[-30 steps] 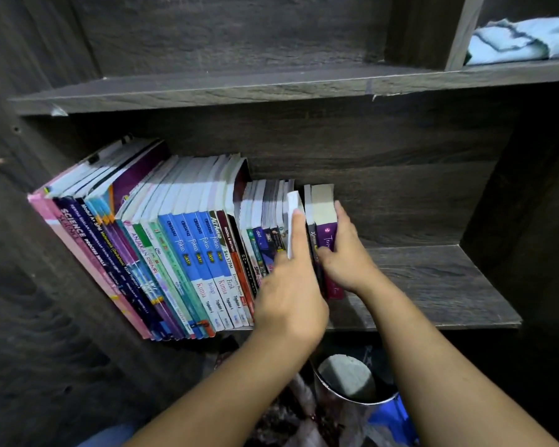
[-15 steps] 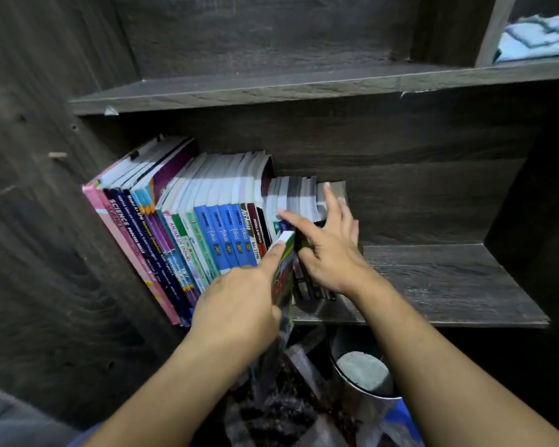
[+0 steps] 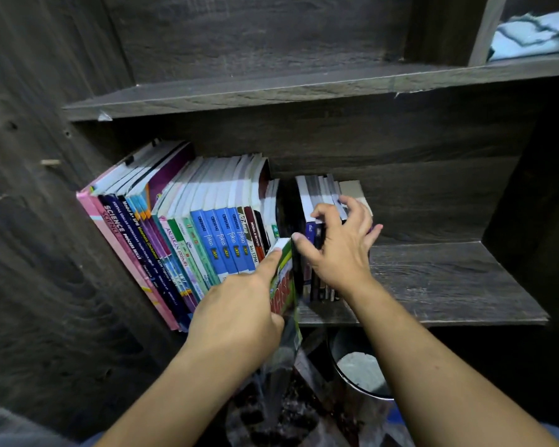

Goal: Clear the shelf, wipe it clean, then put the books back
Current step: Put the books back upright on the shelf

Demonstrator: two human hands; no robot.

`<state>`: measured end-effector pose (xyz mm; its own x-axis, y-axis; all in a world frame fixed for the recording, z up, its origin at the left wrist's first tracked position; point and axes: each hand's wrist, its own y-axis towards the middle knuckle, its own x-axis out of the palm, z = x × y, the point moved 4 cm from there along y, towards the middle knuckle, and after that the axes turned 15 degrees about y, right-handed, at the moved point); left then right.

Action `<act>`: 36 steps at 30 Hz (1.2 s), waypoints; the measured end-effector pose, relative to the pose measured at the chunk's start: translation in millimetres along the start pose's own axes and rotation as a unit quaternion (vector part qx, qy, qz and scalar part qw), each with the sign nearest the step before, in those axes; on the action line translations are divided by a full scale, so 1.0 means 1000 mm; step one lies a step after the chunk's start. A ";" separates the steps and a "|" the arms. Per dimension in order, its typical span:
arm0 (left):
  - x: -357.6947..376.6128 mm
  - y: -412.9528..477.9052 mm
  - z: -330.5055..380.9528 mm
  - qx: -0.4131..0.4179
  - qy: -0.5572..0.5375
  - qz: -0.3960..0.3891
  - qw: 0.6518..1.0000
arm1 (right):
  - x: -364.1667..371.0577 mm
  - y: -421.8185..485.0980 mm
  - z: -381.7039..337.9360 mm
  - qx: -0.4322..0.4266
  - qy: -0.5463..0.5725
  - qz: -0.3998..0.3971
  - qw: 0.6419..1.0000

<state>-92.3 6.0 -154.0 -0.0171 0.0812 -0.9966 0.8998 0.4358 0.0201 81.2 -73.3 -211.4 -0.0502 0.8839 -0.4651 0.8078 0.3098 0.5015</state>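
The left hand point(image 3: 239, 314) is gripping a green book point(image 3: 284, 285) at the shelf point(image 3: 433, 279) edge while the right hand point(image 3: 339, 250) is curling its fingers point(image 3: 352, 204) round the end books point(image 3: 317, 195).

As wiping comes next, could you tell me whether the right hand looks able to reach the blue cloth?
Probably yes, once freed: the right hand grips the small books, but the blue cloth lies on the upper shelf, up to its right, with nothing in front.
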 end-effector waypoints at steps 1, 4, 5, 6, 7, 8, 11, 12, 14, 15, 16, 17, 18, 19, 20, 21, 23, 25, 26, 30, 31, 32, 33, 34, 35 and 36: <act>0.000 0.000 0.002 0.000 -0.002 0.000 1.000 | 0.000 0.000 0.002 0.001 -0.016 0.014 1.000; -0.003 0.002 0.006 -0.001 -0.015 0.002 1.000 | -0.002 0.002 0.003 0.001 -0.039 0.044 0.998; -0.006 0.003 0.007 -0.002 -0.021 0.005 1.000 | -0.004 0.004 0.004 0.000 -0.037 0.049 0.998; -0.009 0.004 0.008 -0.004 -0.027 0.012 1.000 | -0.006 0.006 0.006 -0.002 -0.033 0.048 0.998; -0.013 0.005 0.010 -0.006 -0.033 0.024 0.999 | -0.009 0.008 0.008 -0.004 -0.029 0.043 0.999; -0.016 0.006 0.010 -0.005 -0.038 0.041 0.998 | -0.011 0.009 0.011 -0.003 -0.025 0.036 0.999; -0.026 0.014 0.013 -0.008 -0.047 0.097 0.994 | -0.018 0.011 0.017 -0.002 -0.020 0.023 1.000; -0.027 0.017 0.014 -0.009 -0.049 0.113 0.992 | -0.019 0.011 0.017 -0.001 -0.020 0.021 1.000; -0.025 0.027 0.020 -0.005 -0.053 0.142 0.988 | -0.021 0.010 0.018 -0.005 -0.029 0.011 1.000; -0.022 0.033 0.022 -0.005 -0.051 0.148 0.988 | -0.022 0.009 0.018 -0.008 -0.035 0.004 0.999; -0.018 0.039 0.025 -0.009 -0.047 0.151 0.987 | -0.023 0.008 0.019 -0.010 -0.038 -0.004 0.999; -0.014 0.044 0.026 -0.018 -0.040 0.152 0.987 | -0.025 0.008 0.019 -0.010 -0.037 -0.014 0.999; -0.009 0.050 0.027 -0.027 -0.035 0.154 0.987 | -0.026 0.008 0.019 -0.008 -0.035 -0.026 0.999; -0.003 0.055 0.028 -0.033 -0.033 0.158 0.986 | -0.028 0.008 0.019 -0.006 -0.036 -0.042 0.998; 0.004 0.061 0.029 -0.031 -0.035 0.162 0.986 | -0.029 0.008 0.018 -0.005 -0.039 -0.062 0.997; 0.009 0.064 0.031 -0.019 -0.038 0.164 0.986 | -0.030 0.007 0.017 -0.006 -0.041 -0.084 0.996; 0.018 0.069 0.036 0.019 -0.034 0.155 0.987 | -0.031 0.005 0.016 -0.016 -0.025 -0.117 0.993; 0.019 0.070 0.035 0.032 0.019 0.152 0.988 | -0.035 0.002 0.016 -0.035 0.029 -0.098 0.994; 0.017 0.067 0.033 0.028 0.077 0.172 0.982 | -0.038 0.001 0.017 -0.047 0.056 -0.069 0.995; 0.017 0.059 0.024 -0.003 0.173 0.245 0.954 | -0.047 0.000 0.039 0.050 0.184 0.038 0.981; 0.022 0.062 0.022 -0.010 0.160 0.253 0.954 | -0.047 -0.001 0.046 0.101 0.242 0.049 0.964; 0.027 0.066 0.020 -0.016 0.150 0.264 0.953 | -0.046 -0.003 0.054 0.154 0.290 0.052 0.943; 0.031 0.071 0.018 -0.021 0.144 0.283 0.948 | -0.043 -0.006 0.062 0.204 0.318 0.037 0.925; 0.036 0.076 0.015 -0.025 0.140 0.304 0.942 | -0.038 -0.012 0.068 0.246 0.321 0.005 0.914; 0.040 0.079 0.013 -0.028 0.137 0.324 0.936 | -0.033 -0.019 0.072 0.275 0.304 -0.033 0.912; 0.045 0.081 0.011 -0.030 0.140 0.340 0.930 | -0.027 -0.026 0.075 0.286 0.277 -0.069 0.915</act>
<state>-15.4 34.8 -198.0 0.4255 0.5829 -0.6923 0.7189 0.2470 0.6498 105.5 -131.8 -267.1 -0.3372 0.9411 0.0244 0.9384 0.3381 -0.0707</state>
